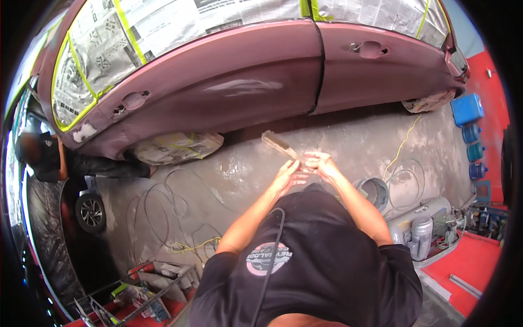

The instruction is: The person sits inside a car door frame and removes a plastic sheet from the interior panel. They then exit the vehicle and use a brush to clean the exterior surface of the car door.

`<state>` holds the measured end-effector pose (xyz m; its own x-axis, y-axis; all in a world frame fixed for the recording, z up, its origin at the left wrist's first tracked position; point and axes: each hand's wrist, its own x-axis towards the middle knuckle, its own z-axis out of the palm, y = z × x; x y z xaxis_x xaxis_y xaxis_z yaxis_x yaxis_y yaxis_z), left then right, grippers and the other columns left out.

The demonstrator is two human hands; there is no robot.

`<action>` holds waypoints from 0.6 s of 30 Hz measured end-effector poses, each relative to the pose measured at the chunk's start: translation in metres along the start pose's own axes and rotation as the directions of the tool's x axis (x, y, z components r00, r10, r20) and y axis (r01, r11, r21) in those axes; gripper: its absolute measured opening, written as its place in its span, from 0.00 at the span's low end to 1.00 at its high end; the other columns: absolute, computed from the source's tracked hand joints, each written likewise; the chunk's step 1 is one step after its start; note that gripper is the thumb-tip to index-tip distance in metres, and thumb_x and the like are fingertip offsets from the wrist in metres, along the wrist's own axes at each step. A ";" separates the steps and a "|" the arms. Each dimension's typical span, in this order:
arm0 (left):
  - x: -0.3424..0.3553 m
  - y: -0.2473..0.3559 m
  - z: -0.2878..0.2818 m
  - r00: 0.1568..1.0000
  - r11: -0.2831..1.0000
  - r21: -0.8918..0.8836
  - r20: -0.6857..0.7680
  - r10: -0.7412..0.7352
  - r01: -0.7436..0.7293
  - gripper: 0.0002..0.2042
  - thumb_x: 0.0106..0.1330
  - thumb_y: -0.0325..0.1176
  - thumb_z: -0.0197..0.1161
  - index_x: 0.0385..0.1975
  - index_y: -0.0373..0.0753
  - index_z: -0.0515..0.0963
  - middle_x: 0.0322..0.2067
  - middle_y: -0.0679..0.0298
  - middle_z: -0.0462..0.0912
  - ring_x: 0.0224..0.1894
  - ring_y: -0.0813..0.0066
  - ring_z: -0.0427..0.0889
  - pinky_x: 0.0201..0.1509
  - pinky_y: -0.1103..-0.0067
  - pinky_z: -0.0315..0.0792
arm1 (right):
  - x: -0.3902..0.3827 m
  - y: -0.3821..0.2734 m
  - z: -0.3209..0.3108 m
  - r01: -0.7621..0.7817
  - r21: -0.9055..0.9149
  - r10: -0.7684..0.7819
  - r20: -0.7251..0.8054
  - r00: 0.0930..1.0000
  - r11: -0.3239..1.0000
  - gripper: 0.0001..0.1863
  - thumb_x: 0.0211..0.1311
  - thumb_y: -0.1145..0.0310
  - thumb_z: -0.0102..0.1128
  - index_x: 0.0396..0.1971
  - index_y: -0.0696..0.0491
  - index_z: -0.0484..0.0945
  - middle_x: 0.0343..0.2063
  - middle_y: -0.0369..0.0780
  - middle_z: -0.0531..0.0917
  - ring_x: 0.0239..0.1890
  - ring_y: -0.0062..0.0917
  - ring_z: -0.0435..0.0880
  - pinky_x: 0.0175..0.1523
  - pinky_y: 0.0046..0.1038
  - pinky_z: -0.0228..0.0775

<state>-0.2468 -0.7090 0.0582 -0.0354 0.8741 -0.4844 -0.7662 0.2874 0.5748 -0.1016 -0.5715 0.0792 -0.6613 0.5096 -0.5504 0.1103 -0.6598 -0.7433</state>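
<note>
In front of my body I hold a wooden-handled brush point(279, 144) with a dark strip of bristles, its head angled up and to the left. My left hand point(286, 177) is closed around the lower end of its handle, the thumb along the wood. Close beside it, my right hand point(323, 165) has its fingers apart and pointing toward the handle's end. Whether those fingertips touch the wood is too small to tell. Beyond the brush stands a car with dull pinkish-red doors point(239, 90), one bearing a pale smear.
Paper and yellow tape mask the car windows point(180, 22) and rear wheel point(180, 148). At left, a person point(46, 158) sits by the car's rear. Hoses point(166, 201) lie on the floor. To my right are a bucket point(373, 192), an air compressor point(422, 215) and blue jugs point(472, 133).
</note>
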 end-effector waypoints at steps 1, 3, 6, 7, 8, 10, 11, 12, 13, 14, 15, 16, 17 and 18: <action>-0.005 0.002 -0.009 0.999 0.999 0.024 -0.039 0.034 -0.034 0.18 0.75 0.43 0.59 0.56 0.40 0.68 0.49 0.58 0.79 0.46 0.64 0.84 0.45 0.68 0.81 | -0.004 0.001 0.017 -0.032 -0.015 0.032 0.046 0.998 0.999 0.29 0.62 0.82 0.62 0.63 0.65 0.69 0.57 0.57 0.74 0.54 0.41 0.82 0.54 0.38 0.84; -0.018 0.007 -0.029 0.989 0.993 0.072 -0.113 0.100 -0.092 0.13 0.75 0.40 0.59 0.50 0.41 0.70 0.50 0.57 0.80 0.49 0.63 0.83 0.46 0.66 0.81 | -0.006 0.005 0.044 -0.011 -0.078 0.017 0.073 0.997 0.997 0.30 0.61 0.82 0.62 0.65 0.65 0.67 0.56 0.56 0.75 0.47 0.38 0.85 0.50 0.33 0.85; -0.038 0.010 -0.042 0.982 0.986 0.127 -0.142 0.123 -0.106 0.14 0.73 0.36 0.61 0.52 0.38 0.70 0.45 0.57 0.82 0.44 0.67 0.86 0.42 0.71 0.81 | -0.003 0.017 0.060 0.025 -0.230 0.006 0.135 0.991 0.973 0.33 0.64 0.74 0.63 0.68 0.64 0.63 0.52 0.54 0.80 0.45 0.33 0.87 0.45 0.28 0.84; -0.044 0.013 -0.041 0.978 0.981 0.158 -0.162 0.135 -0.109 0.15 0.72 0.36 0.61 0.52 0.37 0.71 0.44 0.57 0.83 0.42 0.67 0.86 0.40 0.73 0.81 | -0.001 0.025 0.063 0.057 -0.320 -0.011 0.145 0.989 0.946 0.33 0.64 0.73 0.62 0.68 0.64 0.63 0.48 0.50 0.81 0.41 0.29 0.86 0.43 0.27 0.83; -0.049 0.015 -0.041 0.974 0.966 0.236 -0.173 0.150 -0.107 0.16 0.72 0.36 0.62 0.53 0.36 0.70 0.43 0.57 0.84 0.41 0.68 0.86 0.40 0.74 0.81 | 0.001 0.034 0.066 0.089 -0.407 -0.026 0.156 0.987 0.909 0.33 0.64 0.73 0.61 0.68 0.65 0.62 0.44 0.45 0.83 0.38 0.26 0.85 0.40 0.26 0.82; -0.057 0.017 -0.045 0.962 0.918 0.383 -0.199 0.188 -0.100 0.19 0.71 0.37 0.62 0.56 0.34 0.70 0.42 0.56 0.85 0.41 0.70 0.87 0.39 0.75 0.80 | -0.004 0.042 0.084 0.154 -0.527 -0.070 0.175 0.982 0.836 0.33 0.64 0.71 0.60 0.68 0.63 0.63 0.39 0.41 0.84 0.33 0.21 0.84 0.36 0.24 0.79; -0.062 0.020 -0.048 0.962 0.895 0.434 -0.190 0.198 -0.099 0.20 0.71 0.39 0.62 0.57 0.34 0.70 0.42 0.56 0.85 0.41 0.70 0.86 0.39 0.76 0.80 | -0.007 0.049 0.095 0.188 -0.562 -0.103 0.180 0.978 0.805 0.33 0.63 0.70 0.60 0.68 0.62 0.63 0.38 0.41 0.84 0.31 0.21 0.83 0.34 0.23 0.78; -0.065 0.024 -0.050 0.960 0.870 0.482 -0.177 0.215 -0.106 0.22 0.71 0.40 0.63 0.59 0.34 0.71 0.42 0.56 0.86 0.41 0.71 0.86 0.39 0.76 0.80 | -0.010 0.049 0.104 0.226 -0.601 -0.139 0.189 0.972 0.766 0.33 0.63 0.70 0.60 0.67 0.61 0.64 0.36 0.41 0.84 0.30 0.20 0.82 0.32 0.22 0.77; -0.068 0.026 -0.051 0.959 0.842 0.527 -0.165 0.232 -0.113 0.23 0.71 0.41 0.63 0.60 0.34 0.71 0.43 0.56 0.86 0.41 0.71 0.86 0.39 0.76 0.79 | -0.007 0.052 0.103 0.232 -0.619 -0.180 0.147 0.973 0.750 0.32 0.62 0.69 0.60 0.66 0.60 0.65 0.35 0.40 0.83 0.27 0.20 0.81 0.29 0.22 0.75; -0.067 0.023 -0.056 0.966 0.817 0.563 -0.117 0.229 -0.125 0.24 0.71 0.42 0.63 0.61 0.36 0.71 0.43 0.57 0.86 0.40 0.72 0.85 0.39 0.76 0.79 | 0.002 0.057 0.095 0.237 -0.637 -0.221 0.106 0.970 0.734 0.32 0.61 0.68 0.61 0.65 0.59 0.66 0.33 0.40 0.83 0.25 0.19 0.80 0.27 0.22 0.74; -0.063 0.021 -0.067 0.970 0.785 0.602 -0.069 0.231 -0.145 0.24 0.71 0.43 0.63 0.62 0.37 0.72 0.43 0.57 0.86 0.40 0.72 0.85 0.39 0.75 0.79 | 0.012 0.055 0.088 0.249 -0.653 -0.270 0.072 0.960 0.715 0.31 0.60 0.68 0.61 0.64 0.58 0.67 0.31 0.40 0.83 0.23 0.19 0.79 0.25 0.22 0.73; -0.061 0.017 -0.078 0.973 0.754 0.637 -0.026 0.230 -0.161 0.24 0.71 0.43 0.63 0.63 0.39 0.72 0.44 0.58 0.86 0.40 0.72 0.84 0.39 0.75 0.79 | 0.022 0.042 0.084 0.265 -0.637 -0.320 0.030 0.947 0.724 0.26 0.60 0.66 0.61 0.59 0.55 0.71 0.27 0.39 0.83 0.18 0.18 0.76 0.20 0.23 0.68; -0.059 0.014 -0.089 0.972 0.760 0.635 -0.062 0.228 -0.138 0.24 0.71 0.44 0.63 0.62 0.40 0.73 0.43 0.59 0.86 0.39 0.72 0.84 0.40 0.75 0.79 | 0.031 0.024 0.076 0.220 -0.583 -0.323 -0.078 0.943 0.782 0.23 0.59 0.67 0.60 0.56 0.54 0.74 0.24 0.38 0.82 0.14 0.17 0.73 0.17 0.23 0.65; -0.060 0.009 -0.102 0.972 0.770 0.629 -0.095 0.215 -0.109 0.23 0.71 0.44 0.63 0.62 0.42 0.74 0.43 0.59 0.86 0.39 0.72 0.84 0.41 0.74 0.79 | 0.037 0.003 0.067 0.184 -0.451 -0.291 -0.179 0.940 0.873 0.19 0.59 0.66 0.60 0.51 0.54 0.76 0.23 0.37 0.80 0.13 0.16 0.71 0.15 0.23 0.62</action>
<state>-0.3168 -0.7985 0.0247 -0.2595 0.8744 -0.4099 -0.1824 0.3724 0.9100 -0.1759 -0.5915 0.0820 -0.5207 0.7697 -0.3694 0.3091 -0.2334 -0.9220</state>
